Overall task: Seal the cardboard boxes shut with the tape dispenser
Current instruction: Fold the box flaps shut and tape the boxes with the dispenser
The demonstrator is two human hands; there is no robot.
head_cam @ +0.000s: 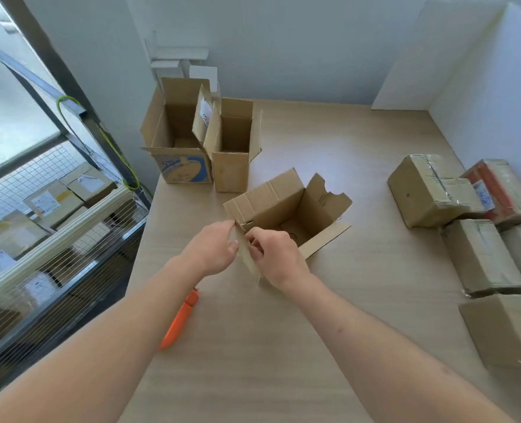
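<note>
An open brown cardboard box stands in the middle of the wooden table, its flaps up and its inside empty. My left hand and my right hand both pinch the near flap of this box, one on each side of it. An orange tool lies on the table under my left forearm, partly hidden. I cannot tell whether it is the tape dispenser. Two more open boxes, a wide one and a narrow one, stand at the back left.
Several taped boxes are stacked along the table's right side, one with red print. A wire cage cart holding parcels stands left of the table. White walls close the back and right.
</note>
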